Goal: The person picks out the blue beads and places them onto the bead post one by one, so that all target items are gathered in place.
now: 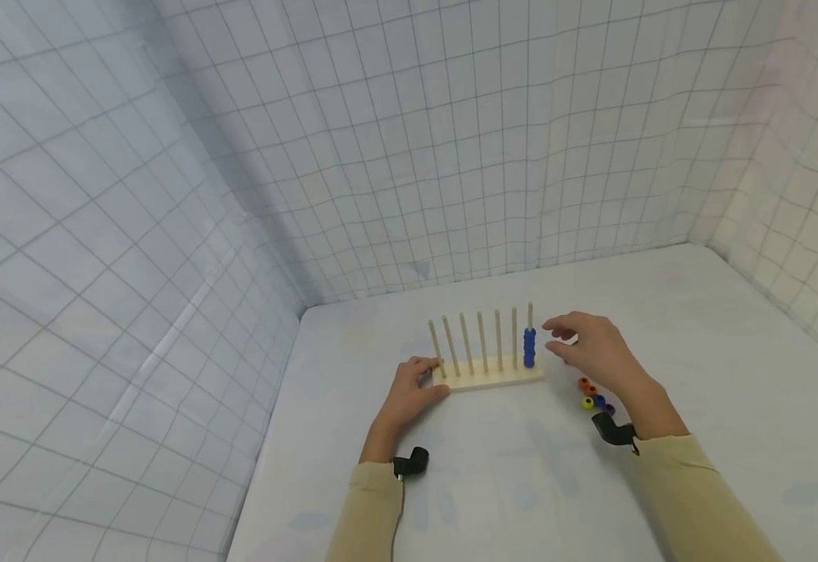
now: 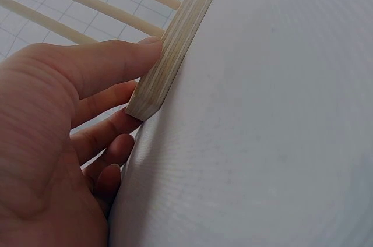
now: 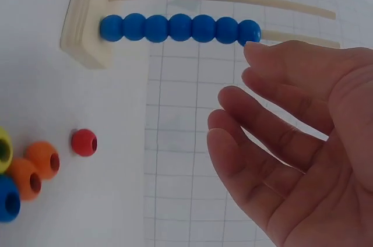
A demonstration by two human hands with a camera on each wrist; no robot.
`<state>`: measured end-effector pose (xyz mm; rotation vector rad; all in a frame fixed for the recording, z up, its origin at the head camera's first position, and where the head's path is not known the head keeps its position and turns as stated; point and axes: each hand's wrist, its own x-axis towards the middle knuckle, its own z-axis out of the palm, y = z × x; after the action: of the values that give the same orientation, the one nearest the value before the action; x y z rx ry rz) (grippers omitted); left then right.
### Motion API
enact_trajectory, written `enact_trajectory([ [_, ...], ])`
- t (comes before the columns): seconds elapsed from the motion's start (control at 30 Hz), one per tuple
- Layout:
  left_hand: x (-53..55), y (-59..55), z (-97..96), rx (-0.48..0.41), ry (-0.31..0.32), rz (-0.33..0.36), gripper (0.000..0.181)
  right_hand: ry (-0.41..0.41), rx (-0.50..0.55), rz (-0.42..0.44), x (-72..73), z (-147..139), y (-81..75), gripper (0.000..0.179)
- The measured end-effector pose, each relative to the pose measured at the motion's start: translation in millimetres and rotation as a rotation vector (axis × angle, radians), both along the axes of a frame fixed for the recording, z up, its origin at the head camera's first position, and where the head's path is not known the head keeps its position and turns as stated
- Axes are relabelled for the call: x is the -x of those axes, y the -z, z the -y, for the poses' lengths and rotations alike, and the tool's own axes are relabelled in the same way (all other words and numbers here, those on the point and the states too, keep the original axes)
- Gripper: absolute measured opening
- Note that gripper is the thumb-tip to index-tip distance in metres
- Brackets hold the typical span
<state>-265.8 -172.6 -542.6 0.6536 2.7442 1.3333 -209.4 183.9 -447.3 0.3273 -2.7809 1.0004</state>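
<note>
A pale wooden peg rack point(image 1: 489, 380) with several upright rods stands on the table. At its left end, my left hand point(image 1: 407, 396) grips the base, with the thumb point(image 2: 125, 60) on the front edge and fingers behind. Blue beads point(image 3: 180, 28) are stacked on the rightmost rod point(image 1: 531, 314), whose top sticks out bare above them. My right hand point(image 1: 597, 351) is just right of that stack, fingers loosely bent and holding nothing. Its thumb tip point(image 3: 253, 52) overlaps the top bead in the right wrist view; whether they touch, I cannot tell.
Loose beads lie on the white table point(image 1: 493, 468) below my right hand: orange beads point(image 1: 584, 383), a yellow bead point(image 1: 588, 403), a blue bead point(image 1: 599, 401) and a dark bead point(image 1: 609, 409). A red bead point(image 3: 84, 142) sits apart nearer the rack. Grid-patterned cloth point(image 1: 416, 156) hangs behind.
</note>
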Motion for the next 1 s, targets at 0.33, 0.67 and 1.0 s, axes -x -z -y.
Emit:
enact_trajectory([
  [0.33, 1.5, -0.9, -0.4, 0.011, -0.008, 0.01, 0.054, -0.03, -0.102, 0.134, -22.2, -27.7, 18.7, 0.032],
  [0.67, -2.2, -0.2, 0.7, 0.006, -0.007, 0.02, 0.055, 0.012, -0.146, 0.2, -40.9, -38.5, 37.3, 0.03],
  [1.0, -2.7, -3.3, -1.3, -0.003, -0.006, 0.02, 0.055, 0.04, -0.161, 0.208, -39.0, -42.5, 45.1, 0.028],
])
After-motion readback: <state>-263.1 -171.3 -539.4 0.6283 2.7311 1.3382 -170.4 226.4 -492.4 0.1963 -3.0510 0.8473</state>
